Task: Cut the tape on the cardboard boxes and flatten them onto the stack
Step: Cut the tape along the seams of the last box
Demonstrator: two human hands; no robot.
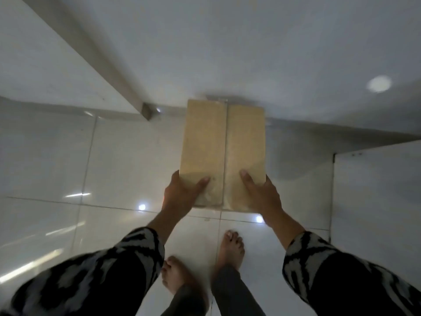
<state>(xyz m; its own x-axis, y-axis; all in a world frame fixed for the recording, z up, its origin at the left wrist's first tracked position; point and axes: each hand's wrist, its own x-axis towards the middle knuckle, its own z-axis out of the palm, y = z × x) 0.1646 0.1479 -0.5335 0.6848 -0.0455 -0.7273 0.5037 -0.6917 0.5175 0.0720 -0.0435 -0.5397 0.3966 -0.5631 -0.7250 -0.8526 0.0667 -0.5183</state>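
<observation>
Both hands are carrying the box (222,153) out over the tiled floor; left hand (182,193) and right hand (262,193) are each gripping a near corner, thumbs on top; looks light and stiff, tape seam probably slick, so holding the edges seems smart.

Glossy white tiled floor (57,156), pale wall (250,42)

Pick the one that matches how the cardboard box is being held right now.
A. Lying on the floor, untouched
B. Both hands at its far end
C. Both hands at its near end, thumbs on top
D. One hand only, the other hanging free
C: the left hand and right hand grip the near end of the cardboard box, each thumb lying on its top face.
</observation>
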